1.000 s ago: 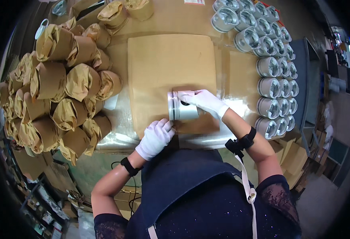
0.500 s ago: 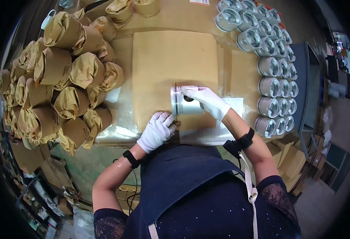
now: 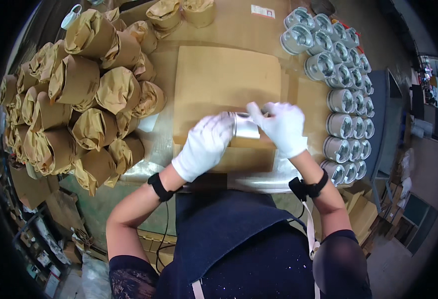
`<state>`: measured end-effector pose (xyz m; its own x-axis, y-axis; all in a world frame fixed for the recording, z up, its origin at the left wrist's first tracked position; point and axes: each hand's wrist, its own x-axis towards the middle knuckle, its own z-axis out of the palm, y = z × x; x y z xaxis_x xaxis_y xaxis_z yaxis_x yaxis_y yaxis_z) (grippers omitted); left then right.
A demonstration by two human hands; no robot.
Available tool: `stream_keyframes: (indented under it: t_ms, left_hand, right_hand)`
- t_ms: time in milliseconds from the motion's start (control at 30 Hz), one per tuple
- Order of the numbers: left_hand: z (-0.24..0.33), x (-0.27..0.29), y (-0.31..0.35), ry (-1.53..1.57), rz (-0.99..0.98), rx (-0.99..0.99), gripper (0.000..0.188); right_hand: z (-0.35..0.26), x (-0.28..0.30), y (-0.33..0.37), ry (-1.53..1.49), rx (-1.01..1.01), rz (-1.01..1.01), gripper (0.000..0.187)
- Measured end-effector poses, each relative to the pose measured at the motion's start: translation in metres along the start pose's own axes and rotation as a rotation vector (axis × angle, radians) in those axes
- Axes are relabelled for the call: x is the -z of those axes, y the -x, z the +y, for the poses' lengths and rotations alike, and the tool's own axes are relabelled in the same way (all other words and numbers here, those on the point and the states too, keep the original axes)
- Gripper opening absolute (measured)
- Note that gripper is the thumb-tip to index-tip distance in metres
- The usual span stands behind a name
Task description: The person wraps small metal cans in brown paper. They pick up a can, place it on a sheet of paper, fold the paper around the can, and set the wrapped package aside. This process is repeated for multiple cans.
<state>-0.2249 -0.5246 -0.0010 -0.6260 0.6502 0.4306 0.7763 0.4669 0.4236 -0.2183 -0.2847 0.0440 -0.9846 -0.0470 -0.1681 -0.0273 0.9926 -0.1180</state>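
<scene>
A shiny metal cylinder (image 3: 246,127) lies on its side on a stack of brown paper sheets (image 3: 226,82) at the near edge of the workbench. My left hand (image 3: 205,145), in a white glove, presses against its left end. My right hand (image 3: 281,127), also gloved, grips its right end with the fingers over the top. Both hands hold the cylinder over the near edge of the paper.
A heap of cylinders wrapped in brown paper (image 3: 74,109) fills the left of the bench. Rows of bare metal cylinders (image 3: 341,94) stand along the right side. Two more wrapped ones (image 3: 179,12) sit at the back. Crates and boxes (image 3: 54,239) lie on the floor below.
My left hand has come up from the bench edge and onto the cylinder's left end. My right hand has stayed on the cylinder.
</scene>
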Motion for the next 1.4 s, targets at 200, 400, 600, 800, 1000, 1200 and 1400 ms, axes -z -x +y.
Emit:
stream_keyframes:
  t_ms: [200, 400, 600, 800, 1000, 1200, 1400]
  left_hand:
    - [-0.056, -0.018, -0.094, -0.202, -0.199, 0.343, 0.04]
    - [-0.031, -0.03, -0.049, -0.089, -0.328, -0.183, 0.088]
    - [-0.077, -0.023, -0.114, 0.013, -0.45, -0.018, 0.069]
    - [-0.094, -0.053, -0.074, -0.263, -0.055, -0.035, 0.063]
    - [-0.111, -0.051, -0.093, -0.45, -0.097, -0.17, 0.041]
    - [-0.072, -0.089, -0.082, 0.569, 0.041, 0.932, 0.061]
    - [-0.053, -0.123, -0.084, 0.592, 0.148, 1.056, 0.076]
  right_hand:
    - [-0.012, 0.001, -0.034, 0.09, 0.389, 0.137, 0.079]
    - [0.028, -0.005, -0.049, -0.33, 0.345, -0.446, 0.088]
    - [0.034, 0.018, -0.053, 0.008, 0.281, -0.104, 0.097]
    - [0.045, -0.055, -0.068, -0.193, 0.202, 0.481, 0.112]
    - [0.046, -0.059, -0.058, -0.3, 0.215, 0.503, 0.11]
    - [0.049, -0.071, -0.052, -0.251, 0.31, 0.511, 0.105]
    - [0.105, -0.06, -0.053, -0.504, 0.204, 0.241, 0.057]
